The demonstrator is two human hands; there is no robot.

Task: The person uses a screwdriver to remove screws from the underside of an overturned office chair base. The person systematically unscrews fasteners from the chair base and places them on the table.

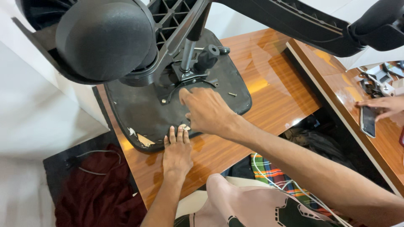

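Note:
An upturned black office chair seat (139, 109) lies on a glossy wooden table (269, 84), its base and wheels (105, 40) sticking up toward me. My left hand (176, 153) lies flat on the table, fingertips pressing the seat's near edge, holding nothing. My right hand (206, 111) rests on the seat underside beside the metal mounting plate (189, 77) and the gas column (188, 54); its fingers are curled and I cannot see whether they pinch anything. A small screw (232, 94) lies loose on the seat to the right.
Another person's hand (385, 105) holds a dark phone (368, 121) on a second wooden desk (336, 84) at the right, by some clutter (378, 77). A dark red cloth (97, 185) and plaid fabric (273, 172) lie below. The seat edge is torn (141, 138).

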